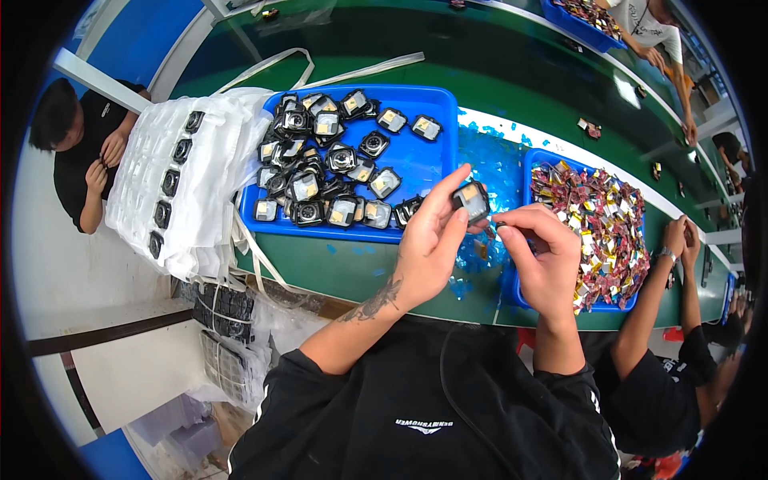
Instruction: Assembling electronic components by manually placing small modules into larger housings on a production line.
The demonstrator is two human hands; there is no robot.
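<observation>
My left hand is closed around a small black square housing with a pale window on its face, held up over the table between the two blue trays. Close beside the housing, my right hand has thumb and index finger pinched together. Whatever sits in that pinch is too small to make out. To the left, a blue tray holds many similar black housings, some showing round lens-like fronts and others pale windows. A second blue tray at the right is heaped with small reddish circuit pieces with yellow and white bits.
Blue film scraps litter the green table. Stacked clear plastic blister trays stand at the left, with several black parts on them. White straps lie behind. One person sits at left; another person's forearms are at right.
</observation>
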